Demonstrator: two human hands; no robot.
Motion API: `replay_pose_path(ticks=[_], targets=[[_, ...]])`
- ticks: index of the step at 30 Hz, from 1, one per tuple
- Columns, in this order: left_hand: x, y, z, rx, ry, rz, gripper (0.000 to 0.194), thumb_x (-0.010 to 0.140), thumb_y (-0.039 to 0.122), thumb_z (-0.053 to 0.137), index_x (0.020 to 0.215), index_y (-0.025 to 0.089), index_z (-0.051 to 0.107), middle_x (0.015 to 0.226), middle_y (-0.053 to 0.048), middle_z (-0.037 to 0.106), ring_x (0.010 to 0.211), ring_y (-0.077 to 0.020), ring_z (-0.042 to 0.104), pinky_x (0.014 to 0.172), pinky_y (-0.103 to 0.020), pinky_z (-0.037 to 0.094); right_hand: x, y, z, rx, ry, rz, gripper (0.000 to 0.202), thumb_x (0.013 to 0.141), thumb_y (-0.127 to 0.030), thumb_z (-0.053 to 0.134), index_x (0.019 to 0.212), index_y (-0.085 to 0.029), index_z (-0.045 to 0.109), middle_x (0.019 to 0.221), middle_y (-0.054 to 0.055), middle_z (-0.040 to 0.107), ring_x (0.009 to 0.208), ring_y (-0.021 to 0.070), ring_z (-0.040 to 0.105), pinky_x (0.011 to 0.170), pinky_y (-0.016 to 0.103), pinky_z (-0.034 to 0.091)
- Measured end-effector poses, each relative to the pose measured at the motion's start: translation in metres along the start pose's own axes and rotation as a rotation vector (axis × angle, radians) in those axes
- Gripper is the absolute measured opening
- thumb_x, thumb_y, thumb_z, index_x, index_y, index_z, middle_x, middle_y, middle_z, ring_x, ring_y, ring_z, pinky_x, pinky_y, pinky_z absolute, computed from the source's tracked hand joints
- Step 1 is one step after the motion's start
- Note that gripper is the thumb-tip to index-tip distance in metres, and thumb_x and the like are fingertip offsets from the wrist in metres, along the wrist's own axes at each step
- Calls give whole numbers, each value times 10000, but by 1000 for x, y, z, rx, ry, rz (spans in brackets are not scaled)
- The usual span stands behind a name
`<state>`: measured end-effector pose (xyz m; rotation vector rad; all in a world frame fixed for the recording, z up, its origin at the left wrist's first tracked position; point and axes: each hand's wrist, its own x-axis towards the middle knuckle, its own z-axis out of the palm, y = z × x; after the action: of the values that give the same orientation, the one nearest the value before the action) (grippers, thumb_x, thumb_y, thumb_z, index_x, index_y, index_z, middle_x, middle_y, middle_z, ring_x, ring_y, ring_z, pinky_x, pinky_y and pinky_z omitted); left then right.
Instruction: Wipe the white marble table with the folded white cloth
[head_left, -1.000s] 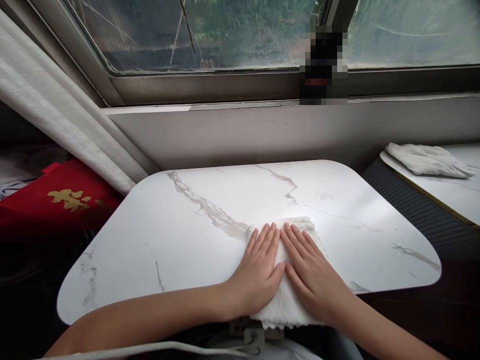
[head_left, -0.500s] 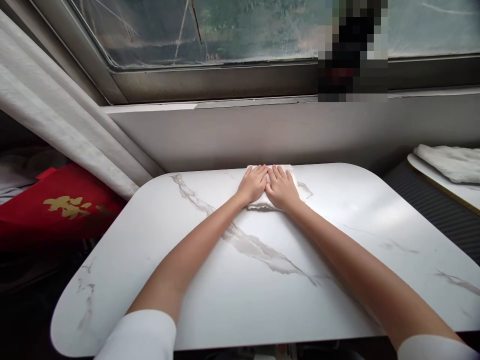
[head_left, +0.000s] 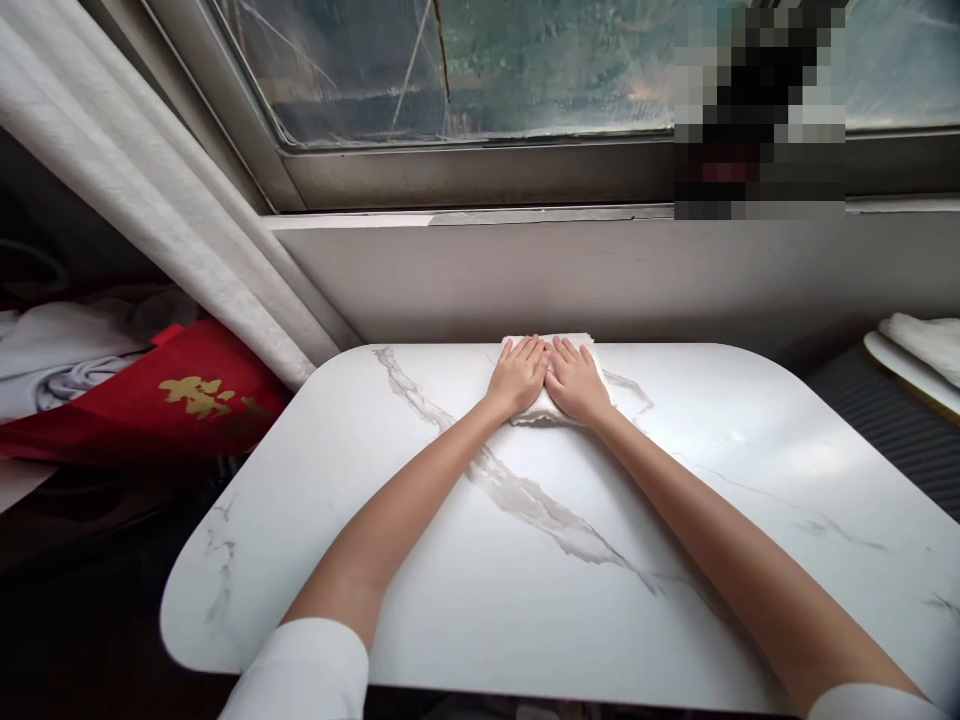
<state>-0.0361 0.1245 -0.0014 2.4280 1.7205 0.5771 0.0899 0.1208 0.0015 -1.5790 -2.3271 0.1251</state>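
A folded white cloth (head_left: 551, 411) lies flat at the far edge of the white marble-patterned table (head_left: 420, 620), near the wall. My left hand (head_left: 519, 375) rests palm down on its left part, with the fingers stretched out toward the wall. Beside it, my right hand (head_left: 577, 382) lies flat on the right part of the cloth, fingers also extended. The two hands are angled toward each other, close together at the middle. Most of the cloth's upper surface is hidden under them. Both arms reach straight out over the tabletop.
Beyond the table stand a pale wall (head_left: 480, 275) and a window (head_left: 525, 70). A whitish curtain (head_left: 150, 190) hangs at the left, by a red cloth with gold markings (head_left: 240, 420). Another white cloth (head_left: 930, 342) lies on a board at the right. A pixelated patch covers part of the window.
The camera view has turned a little to the left, so the scene sits farther right. My hands stay flat on the cloth, at nearly the same place by the table's far edge.
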Motion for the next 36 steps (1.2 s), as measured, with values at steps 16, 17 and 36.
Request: replay_pose_path(ticks=[16,17,36], targets=[[-234,46,-63,41,-122,177,547,936,169,308,1467,117,189,1516,-92,240,1405,-203,167,1150,-459,175,-211,-89,-56,923,-525,108,625,915,-374,367,1473,-332,90,1533,-108,-51,1381,148,-180,1145,455,-67],[-242,47,-65,45,-119,172,559,936,164,310,1473,120,162,1519,-95,230,1405,-209,166,1148,-464,183,-213,-92,-59,905,-558,80,623,918,-362,359,1475,-326,81,1534,-102,-53,1385,147,-168,1145,454,-69],[-58,-87,-48,148,-100,-90,509,923,176,226,1418,130,330,1498,-71,300,1388,-171,228,1146,-393,119,18,-97,29,-7,15,-126,552,907,-272,324,1405,-37,366,1482,194,308,1389,273,219,1127,434,153]])
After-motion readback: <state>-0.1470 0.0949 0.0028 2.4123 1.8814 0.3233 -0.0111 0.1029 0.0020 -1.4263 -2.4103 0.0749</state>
